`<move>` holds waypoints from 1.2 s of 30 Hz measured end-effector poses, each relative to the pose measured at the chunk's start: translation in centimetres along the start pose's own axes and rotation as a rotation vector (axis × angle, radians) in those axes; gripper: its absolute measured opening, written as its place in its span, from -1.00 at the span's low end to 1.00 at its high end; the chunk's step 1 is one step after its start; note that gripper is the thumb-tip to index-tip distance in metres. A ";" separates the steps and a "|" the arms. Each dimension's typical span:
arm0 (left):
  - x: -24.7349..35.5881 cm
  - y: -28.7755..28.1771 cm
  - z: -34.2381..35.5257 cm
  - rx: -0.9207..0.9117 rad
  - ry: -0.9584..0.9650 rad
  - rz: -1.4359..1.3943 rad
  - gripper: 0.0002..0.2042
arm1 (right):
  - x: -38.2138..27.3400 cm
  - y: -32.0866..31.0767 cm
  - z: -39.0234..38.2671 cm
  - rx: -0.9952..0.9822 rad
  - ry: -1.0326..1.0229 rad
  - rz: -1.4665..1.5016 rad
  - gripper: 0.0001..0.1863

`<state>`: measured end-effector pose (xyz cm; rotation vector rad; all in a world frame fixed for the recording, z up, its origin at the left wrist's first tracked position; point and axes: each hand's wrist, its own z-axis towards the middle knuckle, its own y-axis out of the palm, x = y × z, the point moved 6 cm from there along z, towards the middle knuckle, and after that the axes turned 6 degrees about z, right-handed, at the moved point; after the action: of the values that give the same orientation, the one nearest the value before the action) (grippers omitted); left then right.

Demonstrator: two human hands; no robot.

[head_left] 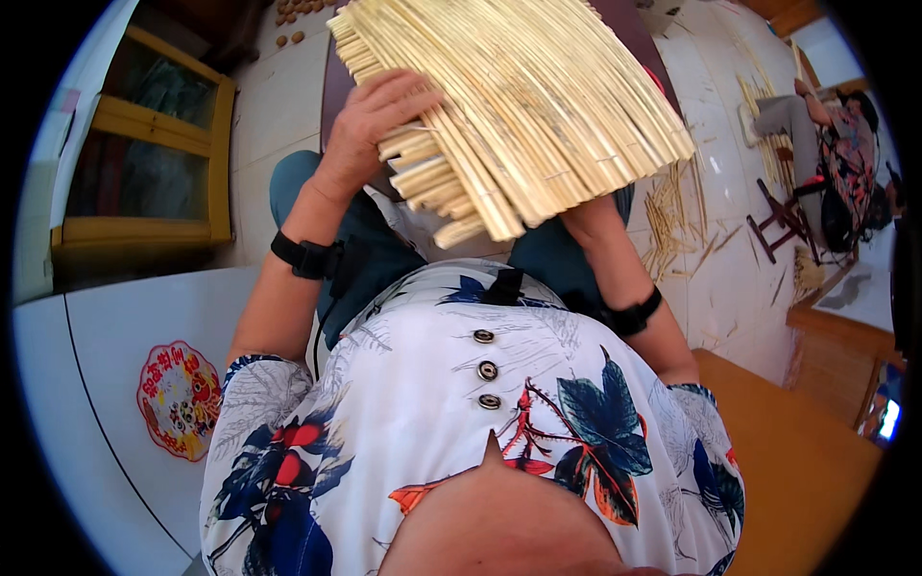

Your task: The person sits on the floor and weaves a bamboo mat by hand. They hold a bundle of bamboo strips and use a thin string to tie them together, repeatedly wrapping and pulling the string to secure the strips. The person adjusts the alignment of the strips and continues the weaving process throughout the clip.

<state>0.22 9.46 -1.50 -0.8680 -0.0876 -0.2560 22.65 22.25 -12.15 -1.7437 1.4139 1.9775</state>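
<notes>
1. Stalk mat (538,106), broad and pale yellow: many thin, straight stalks side by side, held over my knees (293,182) and a dark table (336,96), at the top of the view.
2. My left hand (370,125) is closed on its left edge, fingers across the upper face, beside an uneven corner where shorter stalk ends jut out.
3. My right hand (593,221) reaches beneath the near edge; the mat hides its fingers, so I cannot tell how firmly it grips.
4. By its look, it should be light for its breadth, stiff along the stalks, more flexible across them, dry, and apt to splinter at the ends. It is best held by both sides with a palm underneath, never by one stalk.
5. To my left, a yellow-framed cabinet (223,144) has glass panes; something may sit behind them, but it is too dim to name.
6. Nearer me, a white cabinet (96,336) with a red-edged sticker (180,400) is closed, contents hidden.
7. Loose stalks (677,216) lie scattered across the floor to my right.
</notes>
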 end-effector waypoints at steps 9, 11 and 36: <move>-6.9 3.1 -7.0 0.082 -0.513 0.149 -0.31 | -8.8 -0.5 -2.2 -0.166 0.297 -0.683 -0.85; -7.8 3.9 -8.6 0.124 -0.747 -0.134 -0.38 | -10.2 1.2 -1.7 -0.202 0.245 -0.734 -0.86; 1.5 9.1 -7.5 0.236 -1.352 -1.261 -0.50 | -1.0 12.5 8.0 -0.647 -0.634 -1.202 -0.93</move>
<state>3.82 9.04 -12.82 -0.5049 -1.9183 -0.7626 9.29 21.51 -5.62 -1.3122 -0.4819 1.9058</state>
